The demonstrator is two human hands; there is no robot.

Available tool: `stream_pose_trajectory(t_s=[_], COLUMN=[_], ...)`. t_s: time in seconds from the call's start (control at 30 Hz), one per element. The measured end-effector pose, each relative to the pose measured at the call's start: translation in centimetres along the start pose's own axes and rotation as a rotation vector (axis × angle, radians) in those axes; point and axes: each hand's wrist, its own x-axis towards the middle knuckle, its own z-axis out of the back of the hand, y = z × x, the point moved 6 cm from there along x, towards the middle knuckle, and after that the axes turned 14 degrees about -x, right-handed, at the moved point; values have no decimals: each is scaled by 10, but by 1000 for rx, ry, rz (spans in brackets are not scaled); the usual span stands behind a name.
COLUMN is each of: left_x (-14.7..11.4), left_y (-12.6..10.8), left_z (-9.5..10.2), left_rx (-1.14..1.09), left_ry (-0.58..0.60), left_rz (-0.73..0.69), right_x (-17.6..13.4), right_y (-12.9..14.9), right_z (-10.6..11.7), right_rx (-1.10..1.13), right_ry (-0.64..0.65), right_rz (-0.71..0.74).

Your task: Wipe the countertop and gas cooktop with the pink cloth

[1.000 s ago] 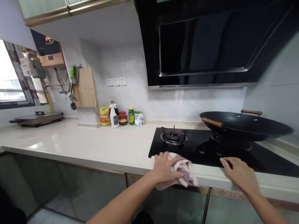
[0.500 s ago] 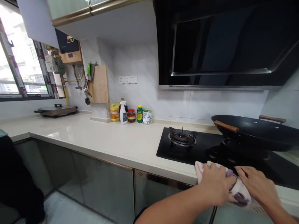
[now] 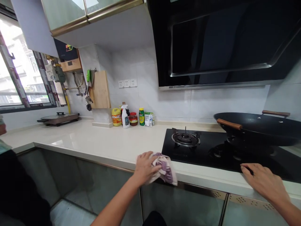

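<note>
Head view: left hand gripping a white-and-purple cloth, bunched on the near edge of the counter, just left of the stove's near left corner; part of it droops over the front. Right hand palm down, loosely open, fingers bent, at the near edge of the stove. Can't quite tell from here if its fingertips touch the glass. Wok sits on the far right burner.

The left hand and right hand are bare, clothing black.
</note>
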Motion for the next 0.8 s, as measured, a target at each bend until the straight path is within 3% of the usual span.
stream_pose_trajectory(t_s=[0.2, 0.27, 0.33, 0.43, 0.67, 0.8], left_x=[1, 4, 6, 7, 0, 1], left_y=[84, 94, 91, 60, -61, -118], left_z=[54, 60, 59, 44, -21, -50], left_rx=[143, 152, 177, 222, 81, -83], left_ry=[-11, 23, 30, -20, -189, -200], left_rz=[415, 544, 610, 575, 272, 81], right_x=[-1, -2, -3, -6, -4, -3], right_y=[6, 10, 14, 19, 18, 15], right_z=[7, 11, 15, 21, 18, 16], right_rx=[-42, -59, -86, -117, -137, -152], right_ry=[13, 58, 90, 102, 129, 131], right_rz=[19, 19, 19, 16, -9, -9])
